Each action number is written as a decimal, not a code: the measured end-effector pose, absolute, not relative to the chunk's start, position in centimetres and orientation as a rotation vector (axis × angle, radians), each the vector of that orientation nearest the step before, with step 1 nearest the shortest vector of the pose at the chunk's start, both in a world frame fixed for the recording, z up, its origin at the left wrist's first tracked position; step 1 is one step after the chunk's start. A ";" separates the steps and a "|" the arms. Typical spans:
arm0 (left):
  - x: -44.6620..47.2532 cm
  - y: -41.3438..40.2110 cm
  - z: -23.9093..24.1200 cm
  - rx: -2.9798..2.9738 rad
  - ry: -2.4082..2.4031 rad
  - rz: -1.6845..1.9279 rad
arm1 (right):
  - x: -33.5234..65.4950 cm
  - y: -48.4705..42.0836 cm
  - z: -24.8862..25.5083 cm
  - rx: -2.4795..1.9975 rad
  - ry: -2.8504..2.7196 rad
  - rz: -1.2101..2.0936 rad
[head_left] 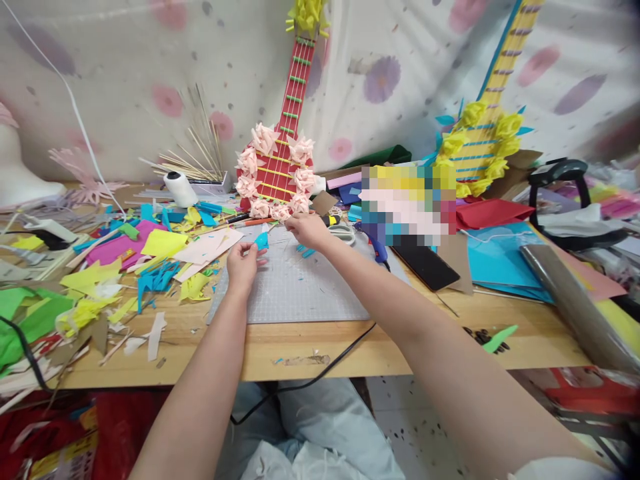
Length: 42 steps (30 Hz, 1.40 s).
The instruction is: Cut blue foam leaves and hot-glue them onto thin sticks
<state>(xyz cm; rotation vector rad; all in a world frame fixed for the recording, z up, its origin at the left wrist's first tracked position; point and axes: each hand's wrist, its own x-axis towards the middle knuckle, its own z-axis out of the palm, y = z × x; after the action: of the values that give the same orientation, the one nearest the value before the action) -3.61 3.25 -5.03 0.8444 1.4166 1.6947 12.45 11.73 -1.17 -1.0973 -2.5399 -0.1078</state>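
Note:
My left hand pinches a small blue paper piece over the grey cutting mat. My right hand is closed just in front of the red paper guitar, by the pink paper flowers on its lower edge; I cannot make out what its fingers hold. A few blue scraps lie on the mat under my right wrist.
Coloured paper scraps cover the left of the wooden table. A glue gun, scissors, a second yellow-and-blue guitar, bamboo sticks, paper sheets and a film roll lie around. A black cable crosses the front edge.

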 end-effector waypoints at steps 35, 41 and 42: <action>-2.3 2.5 -5.8 1.233 1.269 1.287 | 16.1 6.1 -4.7 -1.078 -2.206 0.293; -2.4 2.6 -6.0 1.250 1.266 1.287 | 16.0 6.2 -4.7 -1.083 -2.226 0.283; -2.4 2.6 -6.1 1.267 1.266 1.286 | 16.0 6.2 -4.7 -1.079 -2.222 0.284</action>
<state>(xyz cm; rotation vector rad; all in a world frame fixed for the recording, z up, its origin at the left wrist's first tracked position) -2.37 2.56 -6.08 1.2672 1.2660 1.2865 16.03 6.20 -4.71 -1.0794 -2.2215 0.2838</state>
